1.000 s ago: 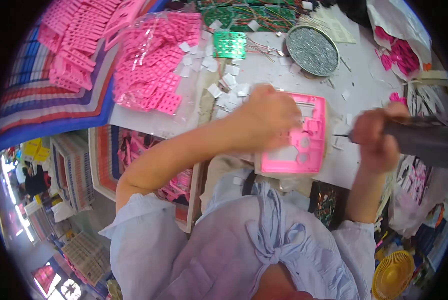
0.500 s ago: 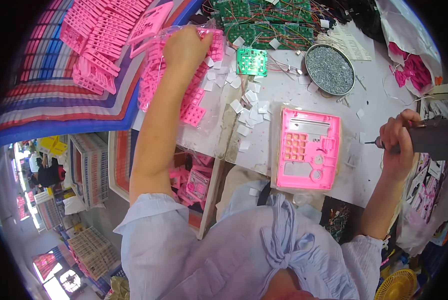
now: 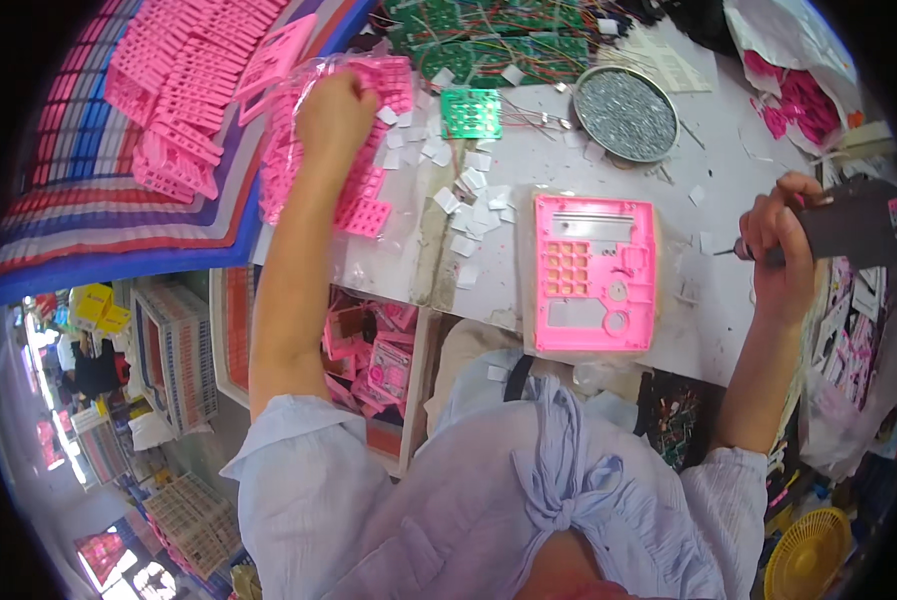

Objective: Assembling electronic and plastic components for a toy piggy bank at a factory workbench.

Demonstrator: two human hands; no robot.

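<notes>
My left hand (image 3: 336, 117) reaches into a clear plastic bag of pink button keypads (image 3: 365, 215) at the back left. Its fingers are curled down among the keypads, and what they pinch is hidden. On the right, my right hand (image 3: 786, 238) is wrapped around a dark electric screwdriver (image 3: 853, 222), its thin bit pointing left above the table. Between my hands, near the front edge, a pink plastic housing (image 3: 632, 275) lies inside-up on a wrapped pad. Behind it to the left is a green circuit board (image 3: 471, 113) with wires attached.
A round metal bowl of small screws (image 3: 625, 115) stands behind the housing. White paper squares (image 3: 483, 212) are scattered over the table. More wired circuit boards (image 3: 478, 40) lie at the back. Pink frames (image 3: 173, 90) fill a striped bin at left; a white bag (image 3: 803, 50) holds pink parts.
The whole view has shifted a little. My left hand has drawn slightly closer to me within the bag. The screwdriver in my right hand has lifted away slightly and tilted.
</notes>
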